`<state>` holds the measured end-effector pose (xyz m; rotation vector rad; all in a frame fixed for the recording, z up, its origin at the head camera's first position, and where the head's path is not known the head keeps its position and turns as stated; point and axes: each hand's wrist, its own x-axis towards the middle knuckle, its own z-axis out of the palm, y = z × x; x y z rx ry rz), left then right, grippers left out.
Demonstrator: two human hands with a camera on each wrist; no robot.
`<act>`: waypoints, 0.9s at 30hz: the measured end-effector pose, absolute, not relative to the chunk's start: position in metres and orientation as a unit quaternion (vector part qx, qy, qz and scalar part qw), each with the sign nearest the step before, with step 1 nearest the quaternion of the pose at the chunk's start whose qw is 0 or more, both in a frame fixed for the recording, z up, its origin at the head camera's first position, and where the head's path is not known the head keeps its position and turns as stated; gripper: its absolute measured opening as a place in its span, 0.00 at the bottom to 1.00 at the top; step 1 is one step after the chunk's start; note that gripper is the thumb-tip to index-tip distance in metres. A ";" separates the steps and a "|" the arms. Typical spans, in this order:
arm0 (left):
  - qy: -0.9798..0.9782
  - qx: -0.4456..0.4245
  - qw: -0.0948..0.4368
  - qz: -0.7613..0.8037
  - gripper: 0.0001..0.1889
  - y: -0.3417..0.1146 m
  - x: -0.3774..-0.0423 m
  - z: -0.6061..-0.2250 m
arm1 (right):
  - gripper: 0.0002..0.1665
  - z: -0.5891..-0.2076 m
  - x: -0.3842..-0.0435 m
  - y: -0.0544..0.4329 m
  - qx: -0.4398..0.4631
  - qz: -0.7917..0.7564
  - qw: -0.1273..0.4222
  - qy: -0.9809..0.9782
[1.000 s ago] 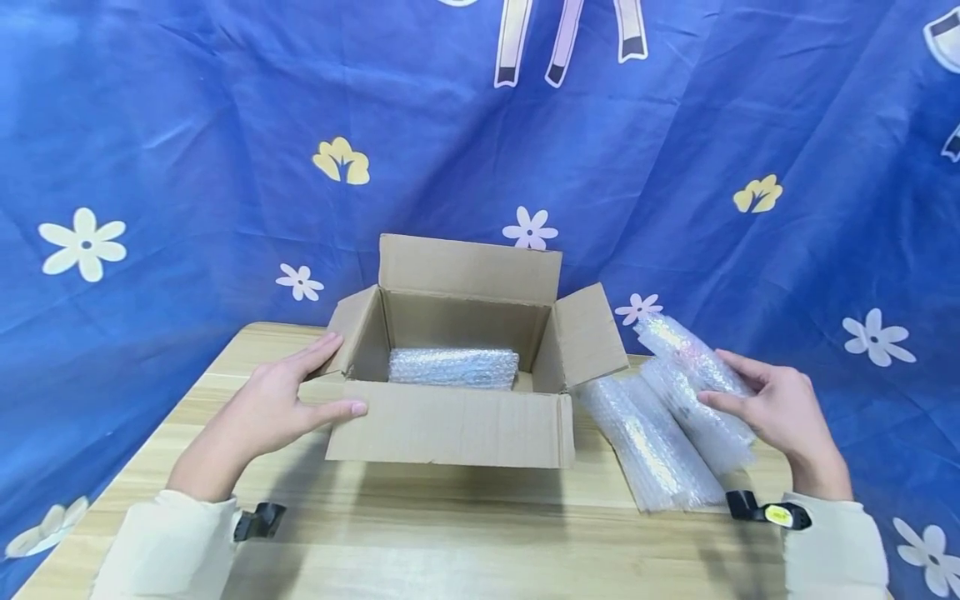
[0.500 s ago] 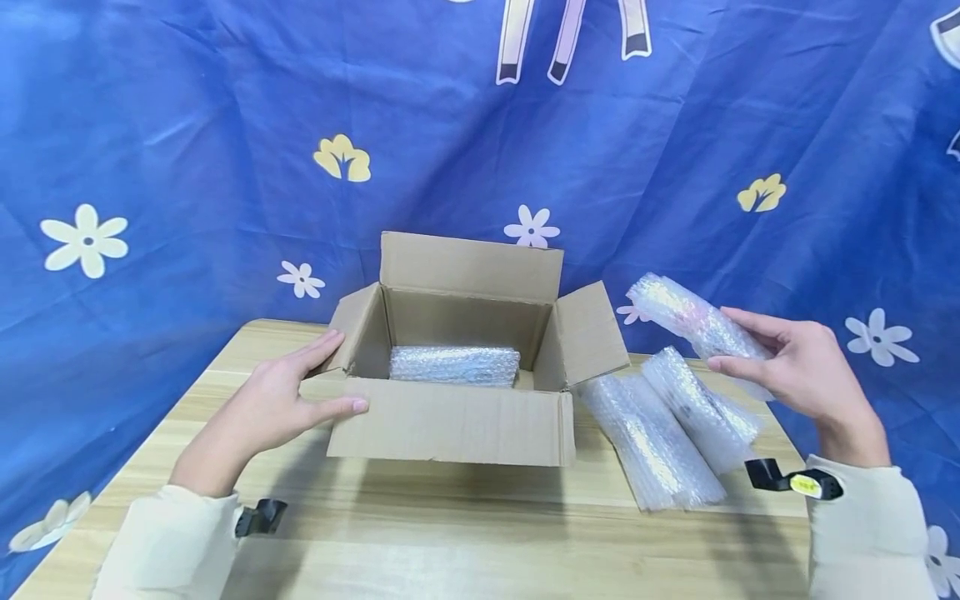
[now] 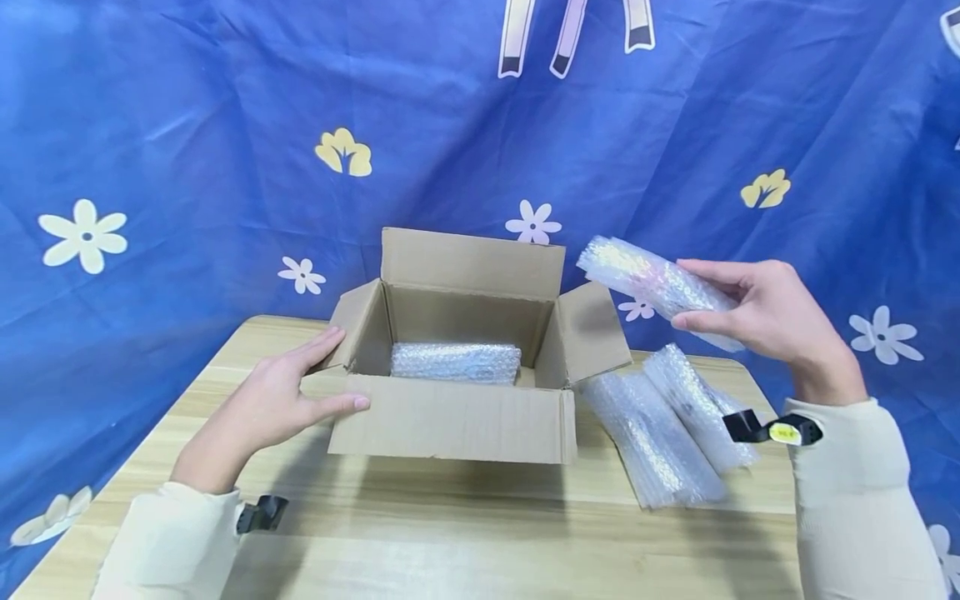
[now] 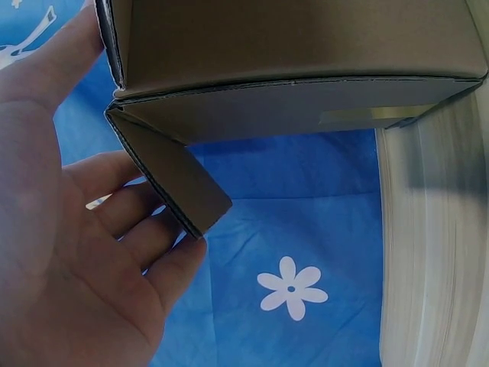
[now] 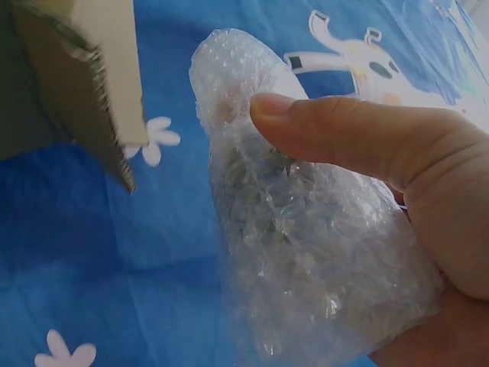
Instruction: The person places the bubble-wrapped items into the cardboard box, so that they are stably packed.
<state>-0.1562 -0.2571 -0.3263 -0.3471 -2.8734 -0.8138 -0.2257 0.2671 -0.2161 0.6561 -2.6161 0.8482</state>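
An open cardboard box (image 3: 450, 421) sits on the table, all its flaps folded outward. Inside it lies a bubble-wrapped bundle (image 3: 455, 363). My left hand (image 3: 273, 400) holds the box at its front left corner, thumb on the front flap and fingers along the left flap (image 4: 172, 172). To the right of the box, my right hand (image 3: 772, 312) holds up another bubble-wrapped roll (image 3: 652, 279) between thumb and fingers. A reddish patch shows through its wrap; what is inside is hidden. In the right wrist view the thumb presses across the roll (image 5: 306, 229), near the box flap (image 5: 92, 84).
Two more bubble-wrapped bundles, a wider one (image 3: 651, 442) and a narrower one (image 3: 697, 408), lie on the wooden table (image 3: 450, 533) right of the box. A blue patterned cloth (image 3: 435, 108) hangs close behind. The right flap (image 3: 595, 333) sticks out towards the raised roll.
My right hand has lifted one bubble-wrapped roll off the pile and carried it up and left towards the box. The left hand stays at the box corner.
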 end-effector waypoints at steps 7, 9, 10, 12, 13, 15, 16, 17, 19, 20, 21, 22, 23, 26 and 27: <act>-0.952 -0.121 0.067 -0.273 0.56 -0.256 -0.158 -0.326 | 0.36 -0.194 -0.239 0.245 0.263 0.279 0.134 -0.914; -0.951 -0.122 0.068 -0.276 0.56 -0.256 -0.158 -0.327 | 0.36 -0.190 -0.243 0.239 0.270 0.274 0.123 -0.915; -0.951 -0.122 0.069 -0.277 0.56 -0.256 -0.158 -0.327 | 0.35 -0.189 -0.245 0.236 0.273 0.271 0.118 -0.915; -0.950 -0.123 0.072 -0.278 0.55 -0.256 -0.158 -0.327 | 0.35 -0.186 -0.250 0.228 0.279 0.269 0.108 -0.915; -0.950 -0.123 0.073 -0.278 0.55 -0.257 -0.158 -0.328 | 0.35 -0.185 -0.253 0.225 0.283 0.269 0.102 -0.915; -0.949 -0.123 0.074 -0.279 0.55 -0.257 -0.158 -0.328 | 0.36 -0.184 -0.257 0.216 0.295 0.272 0.090 -0.911; -0.949 -0.124 0.075 -0.279 0.55 -0.257 -0.158 -0.328 | 0.36 -0.183 -0.260 0.212 0.302 0.272 0.085 -0.910; -0.949 -0.124 0.076 -0.278 0.55 -0.257 -0.158 -0.328 | 0.36 -0.182 -0.262 0.207 0.308 0.273 0.077 -0.908; -0.950 -0.123 0.076 -0.277 0.55 -0.257 -0.157 -0.327 | 0.36 -0.181 -0.266 0.197 0.326 0.265 0.065 -0.905; -0.950 -0.122 0.075 -0.277 0.55 -0.257 -0.156 -0.327 | 0.36 -0.180 -0.269 0.192 0.334 0.260 0.060 -0.904; -0.950 -0.121 0.074 -0.277 0.55 -0.257 -0.156 -0.327 | 0.36 -0.179 -0.271 0.187 0.343 0.251 0.056 -0.903; -0.951 -0.120 0.074 -0.277 0.55 -0.257 -0.155 -0.327 | 0.36 -0.179 -0.273 0.182 0.350 0.242 0.052 -0.903; -0.951 -0.119 0.073 -0.277 0.55 -0.257 -0.155 -0.327 | 0.36 -0.178 -0.276 0.177 0.357 0.235 0.047 -0.903; -0.950 -0.117 0.074 -0.279 0.55 -0.256 -0.154 -0.326 | 0.37 -0.177 -0.282 0.162 0.373 0.228 0.026 -0.899; -0.950 -0.117 0.075 -0.279 0.55 -0.256 -0.154 -0.326 | 0.37 -0.177 -0.284 0.157 0.376 0.230 0.019 -0.897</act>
